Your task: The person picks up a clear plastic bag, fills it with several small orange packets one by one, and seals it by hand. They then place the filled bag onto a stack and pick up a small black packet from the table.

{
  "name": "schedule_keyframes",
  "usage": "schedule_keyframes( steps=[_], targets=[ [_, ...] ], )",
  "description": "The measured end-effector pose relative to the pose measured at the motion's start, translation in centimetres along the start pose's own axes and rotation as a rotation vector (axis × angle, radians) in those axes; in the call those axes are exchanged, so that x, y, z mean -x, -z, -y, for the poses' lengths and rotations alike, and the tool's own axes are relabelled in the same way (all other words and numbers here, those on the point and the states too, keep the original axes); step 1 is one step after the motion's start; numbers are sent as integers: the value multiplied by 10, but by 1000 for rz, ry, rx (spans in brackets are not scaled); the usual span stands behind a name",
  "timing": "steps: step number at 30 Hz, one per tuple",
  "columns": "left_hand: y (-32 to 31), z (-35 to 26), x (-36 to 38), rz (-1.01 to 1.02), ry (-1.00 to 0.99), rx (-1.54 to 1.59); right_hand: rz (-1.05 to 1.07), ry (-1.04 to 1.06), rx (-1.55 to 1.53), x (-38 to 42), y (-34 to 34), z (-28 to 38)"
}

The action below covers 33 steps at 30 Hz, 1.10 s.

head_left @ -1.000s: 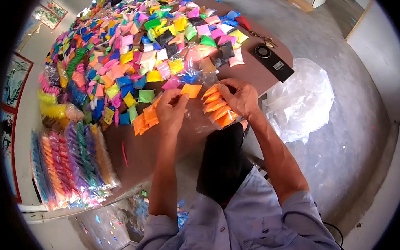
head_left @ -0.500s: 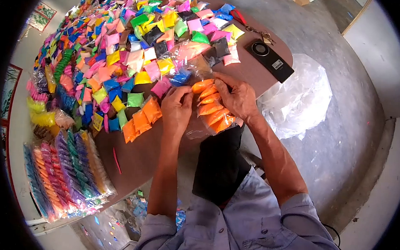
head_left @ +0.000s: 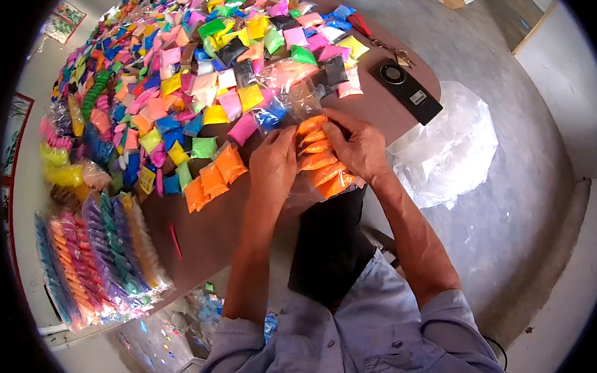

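A clear plastic bag of orange packets (head_left: 320,162) is held up in front of me, over the table edge, its packets stacked in an overlapping row. My right hand (head_left: 361,149) grips its right side, thumb lying against the upper packets. My left hand (head_left: 274,162) is closed at the upper left side of the bag, fingertips pinched on the plastic; exactly what lies between them is partly hidden. Left of that hand, several loose orange packets (head_left: 213,179) lie on the brown table (head_left: 208,233).
A big heap of multicoloured packets (head_left: 170,83) covers the table's far left. Filled bags in rows (head_left: 99,258) lie at the near left, by a pink stick (head_left: 175,240). A black device (head_left: 407,91) and keys (head_left: 402,55) lie right. Clear plastic sheeting (head_left: 444,145) bulges beyond.
My left hand has moved right and slightly up, closing in on the bag's top edge. My right hand and the bag have shifted only slightly.
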<state>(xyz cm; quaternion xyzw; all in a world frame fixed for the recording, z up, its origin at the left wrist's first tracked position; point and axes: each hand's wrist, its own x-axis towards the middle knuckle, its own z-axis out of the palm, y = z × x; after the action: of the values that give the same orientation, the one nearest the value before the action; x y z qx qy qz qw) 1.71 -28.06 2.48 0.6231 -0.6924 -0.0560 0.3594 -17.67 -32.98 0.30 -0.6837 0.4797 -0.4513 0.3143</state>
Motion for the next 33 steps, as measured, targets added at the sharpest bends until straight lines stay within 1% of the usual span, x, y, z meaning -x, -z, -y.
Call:
schedule_keyframes(
  steps=[1,2,3,4,5,6,8,10,11,13,14,16,17,19,20,21,22,23,25,26,28,31,32,33],
  targets=[
    [3,-1,2,-44,-46,-72,0,5,-8,0,1,0],
    [8,-1,6,-48,-47,-81,27,-42,-17,1,2,1],
    [16,-3,13,-96,-25,-43,54,-90,-26,1,4,2],
    [24,-6,20,-146,-3,-5,54,-85,-34,2,4,3],
    [36,-8,28,-148,110,33,46,-89,-18,2,3,2],
    [49,-5,36,-152,108,23,39,-94,-1,2,3,1],
    [81,7,52,-241,184,-53,25,-73,-11,2,1,-1],
    [118,11,65,-277,283,-153,12,-53,-19,2,1,-3],
    [133,28,73,-280,283,-160,6,-42,-10,1,1,-3],
    [151,76,91,-328,457,-303,3,-26,-5,1,1,-3],
    [155,87,96,-334,460,-309,9,-39,-5,1,1,-3],
    [161,107,101,-283,552,-321,15,-44,-8,0,1,-2],
    [162,115,104,-288,549,-321,17,-41,-5,0,1,-2],
    [164,123,107,-237,653,-71,15,-37,0,0,1,-3],
    [166,126,111,-237,649,-69,9,-26,-15,1,0,-4],
    [169,123,113,-260,669,58,3,-17,-30,1,1,-5],
    [172,115,112,-282,688,187,-2,-19,-27,2,1,-4],
    [176,108,111,-276,684,191,2,-25,-32,2,1,-3],
    [185,71,102,-268,815,435,4,-34,-30,2,1,-2],
    [183,60,98,-266,818,441,-4,-24,-22,2,1,-3],
    [171,40,83,-171,665,559,-7,-10,-10,1,1,-2],
    [137,6,50,-191,705,625,7,-29,19,1,3,0],
    [123,5,40,-188,702,631,7,-35,-11,1,3,0],
    [108,8,30,-141,662,616,7,-41,-43,2,3,0]
  ],
)
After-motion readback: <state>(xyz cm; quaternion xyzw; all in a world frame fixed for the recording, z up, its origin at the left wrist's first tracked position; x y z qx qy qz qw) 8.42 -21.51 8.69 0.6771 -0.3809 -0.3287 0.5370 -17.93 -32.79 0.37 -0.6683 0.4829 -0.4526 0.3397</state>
